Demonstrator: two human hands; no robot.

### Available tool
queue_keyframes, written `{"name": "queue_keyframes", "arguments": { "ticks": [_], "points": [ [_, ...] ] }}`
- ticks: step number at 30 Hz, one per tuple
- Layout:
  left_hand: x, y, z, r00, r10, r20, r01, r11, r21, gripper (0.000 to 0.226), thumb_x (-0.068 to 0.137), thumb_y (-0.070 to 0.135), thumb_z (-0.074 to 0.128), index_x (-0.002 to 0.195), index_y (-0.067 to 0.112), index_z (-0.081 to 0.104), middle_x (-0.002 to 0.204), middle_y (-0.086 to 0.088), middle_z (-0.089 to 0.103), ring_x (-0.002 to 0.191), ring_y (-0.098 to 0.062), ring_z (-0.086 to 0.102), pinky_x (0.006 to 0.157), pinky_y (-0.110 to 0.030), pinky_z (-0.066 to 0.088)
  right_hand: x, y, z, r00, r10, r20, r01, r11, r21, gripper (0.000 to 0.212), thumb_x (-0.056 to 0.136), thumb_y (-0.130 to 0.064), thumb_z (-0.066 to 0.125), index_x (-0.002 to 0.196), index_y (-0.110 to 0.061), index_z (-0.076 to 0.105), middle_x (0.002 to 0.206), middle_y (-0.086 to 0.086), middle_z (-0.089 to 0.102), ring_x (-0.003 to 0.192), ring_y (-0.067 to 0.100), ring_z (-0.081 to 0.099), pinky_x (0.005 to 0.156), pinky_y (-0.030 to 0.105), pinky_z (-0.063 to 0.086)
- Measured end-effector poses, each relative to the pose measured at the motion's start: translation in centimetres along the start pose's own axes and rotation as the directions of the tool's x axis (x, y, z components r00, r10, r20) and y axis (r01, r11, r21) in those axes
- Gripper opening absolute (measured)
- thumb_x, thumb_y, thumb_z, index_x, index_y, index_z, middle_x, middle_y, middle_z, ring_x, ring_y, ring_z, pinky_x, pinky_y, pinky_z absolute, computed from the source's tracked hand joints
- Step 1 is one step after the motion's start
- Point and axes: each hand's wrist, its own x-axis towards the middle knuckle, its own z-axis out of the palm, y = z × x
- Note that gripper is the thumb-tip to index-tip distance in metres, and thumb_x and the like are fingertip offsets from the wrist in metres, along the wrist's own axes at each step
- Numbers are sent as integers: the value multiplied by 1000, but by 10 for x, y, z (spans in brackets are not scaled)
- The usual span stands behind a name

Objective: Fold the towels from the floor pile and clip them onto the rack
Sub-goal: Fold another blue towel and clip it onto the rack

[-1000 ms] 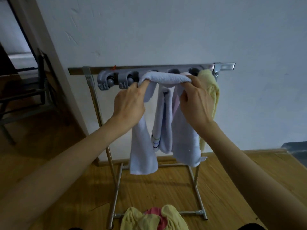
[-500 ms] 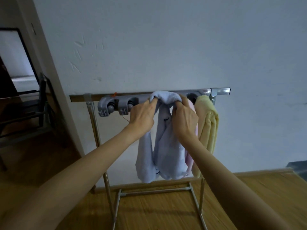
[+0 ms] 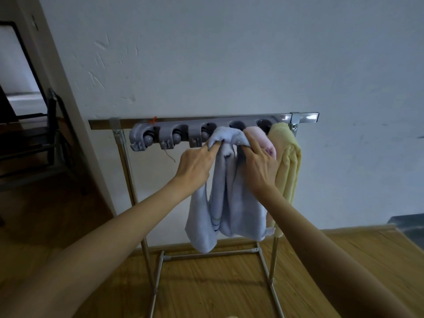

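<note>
A metal rack (image 3: 125, 157) stands against the white wall, with a grey clip bar (image 3: 174, 136) along its top rail. A folded light blue towel (image 3: 224, 198) hangs from the bar's middle. My left hand (image 3: 195, 166) pinches the towel's bunched top on its left side. My right hand (image 3: 259, 164) grips the same top on its right side, fingers pushed up into the fold at the clip. A pink towel (image 3: 263, 143) and a yellow towel (image 3: 289, 161) hang clipped to the right of it. The floor pile is almost out of view.
Three grey clips at the bar's left end hold nothing. The rack's base tubes (image 3: 206, 254) lie on the wooden floor below. A dark chair (image 3: 34, 143) stands in the doorway at the left. A sliver of yellow cloth (image 3: 231, 316) shows at the bottom edge.
My hands have drawn closer together on the blue towel's top and pushed it up against the clip bar. The view has tilted up, so the floor pile has dropped out of sight.
</note>
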Motion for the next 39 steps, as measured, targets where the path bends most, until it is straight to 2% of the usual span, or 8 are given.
{"name": "queue_keyframes", "arguments": {
  "ticks": [3, 11, 15, 21, 24, 31, 33, 39],
  "points": [
    [-12, -3, 15, 998, 52, -30, -55, 994, -92, 72, 60, -12, 71, 129, 4, 54, 102, -19, 68, 39, -31, 52, 39, -25, 35, -15, 12, 5, 989, 19, 145, -20, 1000, 5, 49, 87, 1, 54, 135, -11, 53, 151, 6, 38, 134, 33, 42, 104, 46, 38],
    [-37, -5, 38, 985, 95, -141, -115, 983, -140, 50, 90, 4, 38, 140, 11, 37, 137, -17, 51, 56, -30, 57, 44, -31, 44, -35, 22, 18, 993, -81, 83, 85, 996, -37, 43, 82, -6, 70, 124, -14, 62, 134, 10, 57, 104, 31, 64, 58, 31, 52],
    [-61, 9, 53, 975, -222, -20, 177, 825, -537, 77, 87, 16, 61, 146, 22, 12, 135, -11, 48, 77, -23, 62, 52, -33, 50, -44, 21, 27, 989, -111, 97, 115, 993, -40, 50, 86, -15, 67, 134, -13, 54, 140, 12, 51, 92, 31, 68, 52, 23, 42],
    [-106, 17, 100, 823, -424, 378, 568, 630, -529, 70, 76, 48, 72, 129, 11, 44, 113, -8, 55, 88, -23, 60, 63, -34, 51, -66, 33, 38, 987, -100, 122, 102, 995, -6, 47, 91, -18, 62, 137, -20, 50, 144, 9, 46, 96, 31, 66, 59, 23, 38],
    [-121, 15, 118, 717, -359, 598, 667, 605, -435, 45, 80, 54, 64, 99, 13, 59, 91, -3, 64, 81, -25, 64, 64, -36, 53, -70, 29, 43, 959, 29, 283, -45, 998, 49, 51, 96, -16, 50, 145, -23, 39, 149, 10, 37, 117, 40, 55, 84, 47, 49],
    [-108, 0, 128, 439, -699, 564, 897, 376, -233, 25, 90, 22, 62, 98, 3, 49, 96, -19, 61, 89, -36, 61, 64, -35, 42, -78, 33, 47, 958, 22, 285, -29, 999, 21, 51, 97, -13, 48, 146, -25, 38, 154, 6, 32, 121, 36, 53, 80, 39, 50],
    [-107, 3, 127, 496, -632, 596, 866, 405, -292, 28, 90, 22, 62, 105, 1, 51, 101, -18, 62, 93, -35, 62, 66, -33, 42, -78, 29, 46, 932, 49, 360, -56, 998, 10, 58, 95, -9, 47, 148, -25, 32, 155, 8, 28, 126, 40, 48, 94, 49, 45],
    [-117, 23, 122, 641, -232, 731, 733, 466, -495, 21, 77, 39, 65, 89, 26, 55, 87, 6, 66, 84, -17, 64, 62, -25, 47, -76, 33, 40, 971, 52, 232, -72, 995, 75, 48, 97, -45, 42, 142, -50, 26, 139, -22, 48, 120, 4, 49, 78, 14, 34]
  ]
}}
